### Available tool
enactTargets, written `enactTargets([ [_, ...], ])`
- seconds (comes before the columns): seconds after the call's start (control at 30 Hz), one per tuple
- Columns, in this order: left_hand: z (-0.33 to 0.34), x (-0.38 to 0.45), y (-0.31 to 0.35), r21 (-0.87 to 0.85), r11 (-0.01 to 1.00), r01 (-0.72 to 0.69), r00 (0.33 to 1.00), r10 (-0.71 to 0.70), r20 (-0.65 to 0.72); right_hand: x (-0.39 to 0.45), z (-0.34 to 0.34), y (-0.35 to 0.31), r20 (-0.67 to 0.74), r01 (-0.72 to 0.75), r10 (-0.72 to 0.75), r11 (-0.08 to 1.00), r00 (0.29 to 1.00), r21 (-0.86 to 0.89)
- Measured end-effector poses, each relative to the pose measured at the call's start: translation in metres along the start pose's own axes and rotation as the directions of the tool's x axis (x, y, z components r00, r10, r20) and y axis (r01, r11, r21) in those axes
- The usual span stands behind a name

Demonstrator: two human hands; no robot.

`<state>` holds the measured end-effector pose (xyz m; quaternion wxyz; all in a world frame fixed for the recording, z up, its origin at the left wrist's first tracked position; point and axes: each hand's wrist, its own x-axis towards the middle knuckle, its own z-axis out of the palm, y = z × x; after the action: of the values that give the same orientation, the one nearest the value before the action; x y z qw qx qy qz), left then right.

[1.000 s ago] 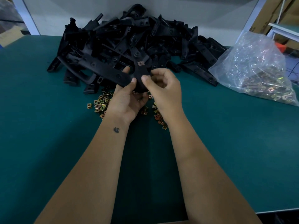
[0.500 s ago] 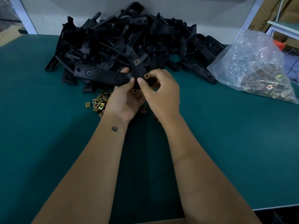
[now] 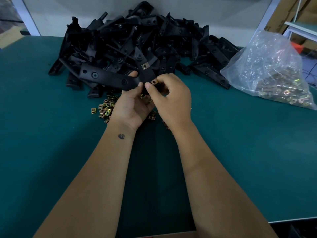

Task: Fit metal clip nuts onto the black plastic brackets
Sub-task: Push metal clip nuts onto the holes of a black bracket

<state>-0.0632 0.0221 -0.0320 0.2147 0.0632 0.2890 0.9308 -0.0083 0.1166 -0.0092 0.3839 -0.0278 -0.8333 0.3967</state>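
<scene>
— Just past the wrists, what's what?
— The left hand (image 3: pixel 132 107) grips the black bracket (image 3: pixel 109 77); the right hand (image 3: pixel 171 97) pinches a clip nut (image 3: pixel 154 81) at the bracket's tab.
— Advice?
— Slide it on squarely, I'd say, holes matched, like the fitted nut (image 3: pixel 144 66) further up. Spares: the loose nuts (image 3: pixel 104 109), the bracket pile (image 3: pixel 137 40) behind.

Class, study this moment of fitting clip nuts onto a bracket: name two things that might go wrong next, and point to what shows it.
1. The right hand pinches a small brass-coloured metal clip nut at the black plastic bracket held by the left hand; it might slip or seat crooked.
2. A dropped nut would likely vanish among the loose nuts on the green table underneath.
</scene>
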Motion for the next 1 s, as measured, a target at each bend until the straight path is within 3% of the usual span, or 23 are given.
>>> enactTargets([
  [0.43, 0.004, -0.002, 0.002, -0.100, 0.995, 0.024, 1.000, -0.025, -0.008, -0.002, 0.002, -0.005, -0.044, 0.014, -0.019, 0.994, 0.999, -0.106],
  [0.8, 0.010, -0.006, 0.002, -0.001, 1.000, 0.001, 0.999, -0.001, -0.052, -0.003, 0.005, -0.005, -0.067, 0.105, -0.112, 0.990, 0.991, -0.099],
  [1.0, 0.013, -0.006, 0.004, 0.066, 0.994, -0.086, 0.992, 0.092, -0.087, -0.001, 0.003, -0.007, -0.082, -0.017, 0.017, 1.000, 0.997, 0.001],
])
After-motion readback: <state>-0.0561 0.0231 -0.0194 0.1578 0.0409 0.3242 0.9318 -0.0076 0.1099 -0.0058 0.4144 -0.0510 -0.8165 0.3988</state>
